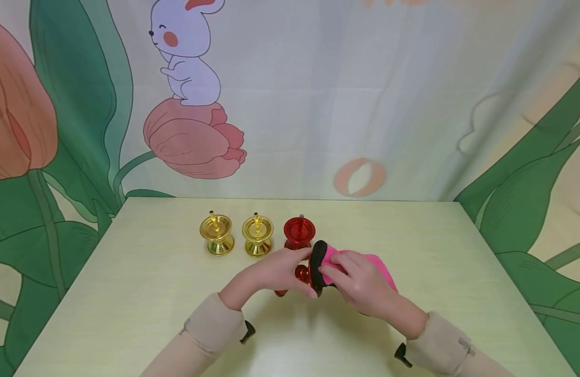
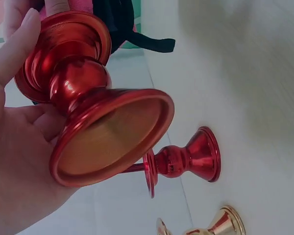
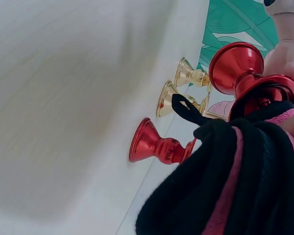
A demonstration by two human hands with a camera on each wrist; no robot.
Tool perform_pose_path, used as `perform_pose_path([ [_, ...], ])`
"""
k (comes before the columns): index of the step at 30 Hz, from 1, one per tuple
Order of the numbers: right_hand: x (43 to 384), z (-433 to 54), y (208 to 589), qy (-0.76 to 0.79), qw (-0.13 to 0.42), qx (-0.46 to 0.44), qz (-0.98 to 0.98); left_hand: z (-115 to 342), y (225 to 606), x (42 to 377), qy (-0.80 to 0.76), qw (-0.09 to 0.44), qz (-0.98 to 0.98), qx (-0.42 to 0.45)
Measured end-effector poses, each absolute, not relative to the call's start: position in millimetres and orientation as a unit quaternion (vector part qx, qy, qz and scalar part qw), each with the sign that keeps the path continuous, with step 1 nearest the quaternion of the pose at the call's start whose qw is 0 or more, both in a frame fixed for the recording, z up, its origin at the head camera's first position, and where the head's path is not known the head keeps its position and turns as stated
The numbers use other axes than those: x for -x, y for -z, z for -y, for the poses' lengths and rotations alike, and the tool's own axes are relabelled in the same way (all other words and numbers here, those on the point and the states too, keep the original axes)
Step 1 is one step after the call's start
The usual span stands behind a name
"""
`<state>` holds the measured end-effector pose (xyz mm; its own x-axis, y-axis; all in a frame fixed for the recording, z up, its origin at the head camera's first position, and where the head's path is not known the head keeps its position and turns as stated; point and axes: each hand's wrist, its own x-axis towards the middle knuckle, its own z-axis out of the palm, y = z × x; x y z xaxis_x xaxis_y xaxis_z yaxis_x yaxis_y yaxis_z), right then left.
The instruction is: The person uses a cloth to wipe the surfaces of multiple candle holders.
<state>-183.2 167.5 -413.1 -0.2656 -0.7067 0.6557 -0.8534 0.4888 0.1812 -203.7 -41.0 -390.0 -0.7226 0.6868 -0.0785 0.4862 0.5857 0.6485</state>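
Note:
My left hand [image 1: 281,268] grips a shiny red candle holder [image 2: 81,81] by its dish, thumb on one side and fingers on the other. The holder is tipped on its side above the table, and its hollow base [image 2: 112,139] faces the left wrist camera. A pink and black cloth [image 3: 220,181] with a black hanging loop [image 3: 187,108] is bunched in my right hand [image 1: 362,285]. That hand holds the cloth against the dish side of the holder, covering the spike. Behind them a second red candle holder [image 1: 299,230] stands upright.
Two gold candle holders [image 1: 216,233] [image 1: 258,233] stand upright in a row left of the standing red one. The pale table [image 1: 143,293] ends at a back edge, where a curtain [image 1: 290,104] printed with a rabbit and tulips hangs.

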Motion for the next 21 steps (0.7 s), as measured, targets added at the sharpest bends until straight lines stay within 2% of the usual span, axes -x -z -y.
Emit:
perform_pose_path([
  [3,182,-168,414,-0.126,0.339,-0.485,0.796,39,392,201,-0.303,0.136,-0.884,-0.329],
  [8,182,-169,416,-0.172,0.313,-0.452,0.817,30,401,193,-0.222,0.015,-0.925,-0.309],
  [11,182,-169,418,-0.182,0.306,-0.446,0.821,27,406,188,-0.182,-0.028,-0.936,-0.301],
  [14,182,-168,419,-0.176,0.308,-0.452,0.818,29,405,186,-0.215,0.006,-0.929,-0.3],
  [21,180,-162,417,-0.145,0.325,-0.487,0.798,45,396,199,-0.345,0.173,-0.867,-0.314],
])
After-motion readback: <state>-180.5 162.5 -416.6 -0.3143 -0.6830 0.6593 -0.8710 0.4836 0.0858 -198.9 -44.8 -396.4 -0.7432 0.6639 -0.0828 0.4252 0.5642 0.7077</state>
